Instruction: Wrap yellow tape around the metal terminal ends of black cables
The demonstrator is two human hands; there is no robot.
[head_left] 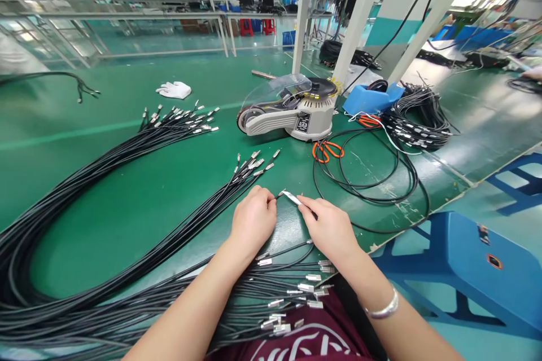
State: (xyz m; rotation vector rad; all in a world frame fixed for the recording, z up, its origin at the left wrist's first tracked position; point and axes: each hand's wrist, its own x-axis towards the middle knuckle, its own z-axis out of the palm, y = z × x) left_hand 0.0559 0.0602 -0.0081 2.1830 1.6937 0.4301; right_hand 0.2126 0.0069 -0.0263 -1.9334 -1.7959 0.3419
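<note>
My left hand is closed around the end of a black cable, whose tip sticks out past the thumb. Facing it, my right hand pinches a slim silver-white tool with a narrow tip. That tip meets or nearly meets the cable end; which, I cannot tell. Below my forearms lie many black cables with metal connectors. Another bundle's connector ends rest just beyond my left hand, on the green tabletop.
Ahead stands a grey tape dispenser. Orange-handled scissors lie near loose black cable loops. Further right are a blue bin and a coiled cable bundle. A white glove lies far left. A blue stool stands beside the table.
</note>
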